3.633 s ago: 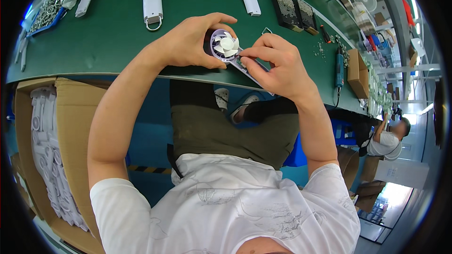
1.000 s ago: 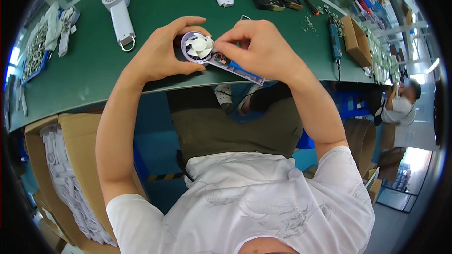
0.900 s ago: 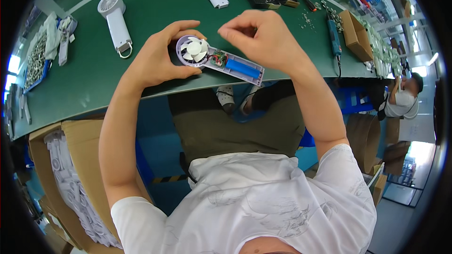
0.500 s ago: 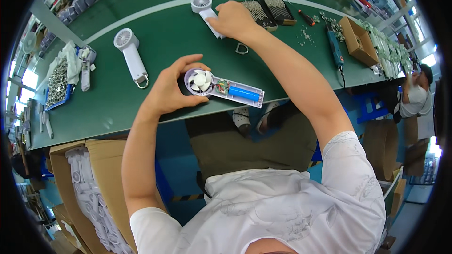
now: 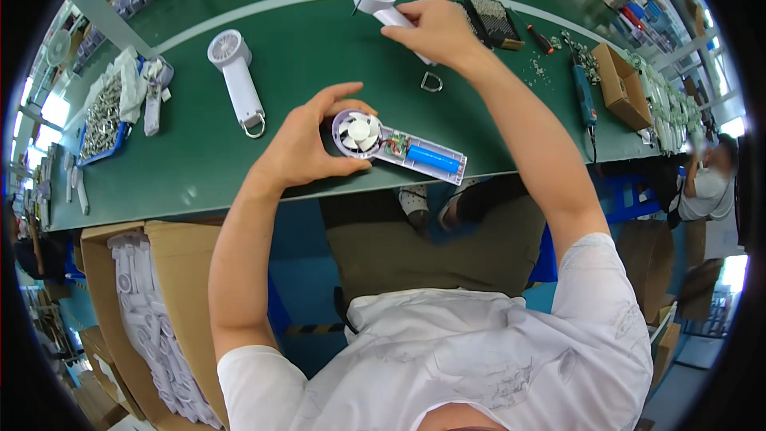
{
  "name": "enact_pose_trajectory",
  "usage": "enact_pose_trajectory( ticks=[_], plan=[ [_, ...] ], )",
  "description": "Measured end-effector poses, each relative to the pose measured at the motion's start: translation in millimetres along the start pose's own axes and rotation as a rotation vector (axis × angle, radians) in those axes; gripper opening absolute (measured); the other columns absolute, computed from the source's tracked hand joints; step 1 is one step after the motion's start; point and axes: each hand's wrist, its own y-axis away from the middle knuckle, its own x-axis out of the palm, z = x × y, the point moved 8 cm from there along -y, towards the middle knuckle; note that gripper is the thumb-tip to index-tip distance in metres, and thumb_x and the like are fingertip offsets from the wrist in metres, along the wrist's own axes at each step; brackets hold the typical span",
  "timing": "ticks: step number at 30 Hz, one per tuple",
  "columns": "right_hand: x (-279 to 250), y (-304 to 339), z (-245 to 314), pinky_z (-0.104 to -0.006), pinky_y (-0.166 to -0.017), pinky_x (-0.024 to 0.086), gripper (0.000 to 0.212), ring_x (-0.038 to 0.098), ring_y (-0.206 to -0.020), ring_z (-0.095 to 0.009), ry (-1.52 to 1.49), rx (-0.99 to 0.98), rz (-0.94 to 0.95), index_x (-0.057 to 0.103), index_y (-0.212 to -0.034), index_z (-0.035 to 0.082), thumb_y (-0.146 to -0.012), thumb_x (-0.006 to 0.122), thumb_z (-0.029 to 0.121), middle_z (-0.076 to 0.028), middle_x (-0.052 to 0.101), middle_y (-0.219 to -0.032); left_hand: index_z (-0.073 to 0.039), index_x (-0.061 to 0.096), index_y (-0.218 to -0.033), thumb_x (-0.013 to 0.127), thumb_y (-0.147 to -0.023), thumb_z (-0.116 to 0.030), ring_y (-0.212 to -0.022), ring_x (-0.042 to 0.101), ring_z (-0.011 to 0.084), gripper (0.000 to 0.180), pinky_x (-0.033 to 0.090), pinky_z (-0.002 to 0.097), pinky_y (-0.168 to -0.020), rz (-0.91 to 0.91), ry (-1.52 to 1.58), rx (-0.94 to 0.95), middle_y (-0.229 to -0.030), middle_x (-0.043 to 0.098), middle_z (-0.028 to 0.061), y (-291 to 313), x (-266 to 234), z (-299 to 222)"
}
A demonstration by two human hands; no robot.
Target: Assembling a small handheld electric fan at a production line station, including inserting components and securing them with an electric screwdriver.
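Head view: right grip (image 5: 441, 29) outstretched around white fan (image 5: 384, 8), left grip (image 5: 307, 144) cupped around uncovered fan (image 5: 399, 148).

no readable text or signs

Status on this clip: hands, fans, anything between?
Left hand cupped round open fan, at head end. Right hand gripping grille-covered white fan. Blades, blue battery exposed. Metal loop between these fans.

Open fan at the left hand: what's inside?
Visible: white blades, a wired green circuit board and a blue cylinder. Whatever lies beneath them is covered.
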Motion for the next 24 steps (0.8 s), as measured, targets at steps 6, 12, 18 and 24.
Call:
enact_pose_trajectory(
  ticks=[6, 12, 18, 24],
  plan=[
    [-42.5, 102.4, 54.3, -0.0346, -0.076, 0.058, 0.046, 0.072, -0.083, -0.028, -0.18, -0.308, -0.048, 0.073, -0.118, 0.001, -0.079, 0.086, 0.023, -0.017, 0.074, -0.099, 0.002, 0.041, -0.149, 0.093, -0.065, -0.007, -0.118, 0.064, 0.019, 0.099, 0.046, 0.0329, -0.108, -0.002, 0.007, 0.001, -0.125, 0.07, 0.013, -1.3, -0.4, 3.1],
    [-37.9, 145.3, 78.2, -0.0378, -0.076, 0.056, 0.044, 0.069, -0.086, -0.032, -0.116, -0.386, -0.017, 0.072, -0.116, -0.002, -0.079, 0.084, 0.018, -0.018, 0.073, -0.097, 0.0, 0.046, -0.146, 0.093, -0.064, -0.012, -0.118, 0.067, 0.0268, 0.096, 0.049, 0.039, -0.106, -0.066, -0.093, 0.027, -0.126, 0.071, 0.0161, 1.1, -4.1, 3.7],
    [-31.7, 155.8, 93.1, -0.0406, -0.077, 0.055, 0.042, 0.067, -0.085, -0.034, -0.068, -0.415, -0.028, 0.071, -0.112, -0.004, -0.078, 0.084, 0.017, -0.017, 0.072, -0.094, -0.001, 0.046, -0.146, 0.093, -0.064, -0.011, -0.12, 0.067, 0.0282, 0.096, 0.049, 0.0388, -0.106, -0.077, -0.08, 0.072, -0.127, 0.071, 0.0174, 2.2, -3.0, 3.7],
    [-33.2, 157.1, 94.2, -0.0407, -0.077, 0.056, 0.043, 0.068, -0.087, -0.034, -0.031, -0.434, -0.059, 0.071, -0.114, -0.003, -0.077, 0.085, 0.015, -0.017, 0.073, -0.097, -0.001, 0.046, -0.146, 0.092, -0.064, -0.01, -0.119, 0.067, 0.0284, 0.094, 0.05, 0.0381, -0.105, -0.076, -0.075, 0.098, -0.126, 0.071, 0.0173, 1.5, -1.9, 1.1]
  ],
)
